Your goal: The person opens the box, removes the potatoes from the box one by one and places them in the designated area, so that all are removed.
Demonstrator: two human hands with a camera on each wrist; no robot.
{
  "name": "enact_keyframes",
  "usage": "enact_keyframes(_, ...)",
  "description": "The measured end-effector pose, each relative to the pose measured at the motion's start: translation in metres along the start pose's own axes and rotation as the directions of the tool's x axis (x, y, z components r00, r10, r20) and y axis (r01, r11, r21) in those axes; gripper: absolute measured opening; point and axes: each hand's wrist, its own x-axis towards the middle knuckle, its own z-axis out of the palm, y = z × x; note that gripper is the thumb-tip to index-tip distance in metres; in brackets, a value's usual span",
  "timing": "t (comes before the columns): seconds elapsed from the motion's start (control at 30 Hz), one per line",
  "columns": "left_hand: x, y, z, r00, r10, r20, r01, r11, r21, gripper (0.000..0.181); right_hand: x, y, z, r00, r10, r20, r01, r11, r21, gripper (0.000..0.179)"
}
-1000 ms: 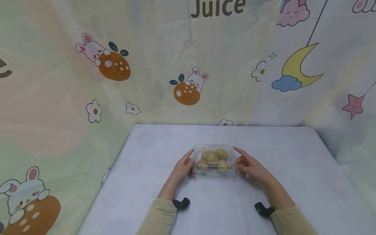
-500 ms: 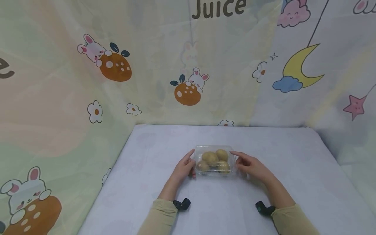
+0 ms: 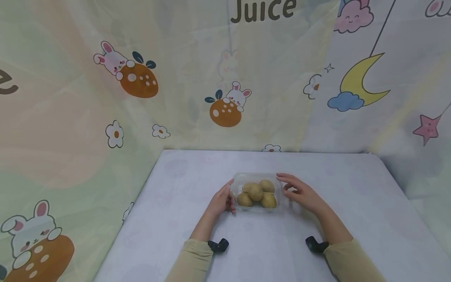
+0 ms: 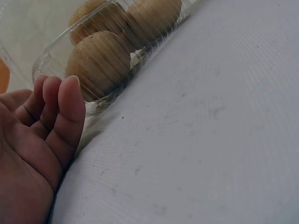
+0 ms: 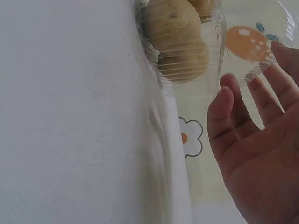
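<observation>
While a clear plastic box (image 3: 239, 180) is sitting between the fingers of your left hand (image 3: 220, 199) and those of your right hand (image 3: 303, 196), several tan potato-like items (image 3: 255, 192) are lying inside it, behind the see-through plastic just past your fingertips. On the left, your index finger is stretching out along the box's far left corner, and the other fingers are bending loosely, their tips (image 4: 70, 98) resting at the end of the box. Your left thumb is hiding from view, so I cannot tell whether you are pinching the plastic there. On the right, your fingers are spreading apart in a relaxed, slightly bent curve, gripping nothing that shows. A clear plastic edge (image 5: 250, 78) is running just beside their tips in the right wrist view; I cannot tell whether that edge is belonging to a lid, nor whether every fingertip is touching it.

Beneath your fingers, the white table cover (image 3: 260, 246) is spreading out toward you and away from you. Behind your fingers, you are wearing a black device (image 3: 218, 245) on each wrist and light tan sleeves (image 3: 193, 256). Beyond your fingertips, a printed backdrop (image 3: 190, 113) is hanging, showing rabbits, orange fruit and flowers.
</observation>
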Motion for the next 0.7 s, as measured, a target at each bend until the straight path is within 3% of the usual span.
enact_keyframes(0.2, 0.001, 0.000, 0.000, 1.000, 0.014, 0.007, -0.014, 1.000, 0.006, 0.061, 0.003, 0.002, -0.003, 0.997, 0.071, 0.010, -0.072, 0.995, 0.071, 0.053)
enact_keyframes(0.4, -0.001, 0.002, 0.000, 1.000, 0.013, 0.014, -0.013, 1.000, 0.013, 0.063, 0.009, 0.000, -0.003, 0.989, 0.137, -0.047, -0.132, 0.986, 0.104, 0.047)
enact_keyframes(0.53, -0.002, 0.002, 0.000, 1.000, 0.011, 0.017, -0.011, 1.000, 0.021, 0.060, 0.016, -0.003, -0.002, 0.967, 0.233, -0.101, -0.223, 0.970, 0.098, 0.041)
enact_keyframes(0.7, -0.002, 0.003, 0.000, 1.000, 0.011, 0.017, -0.012, 0.999, 0.032, 0.059, 0.027, -0.003, -0.002, 0.923, 0.351, -0.158, -0.336, 0.935, 0.115, 0.047)
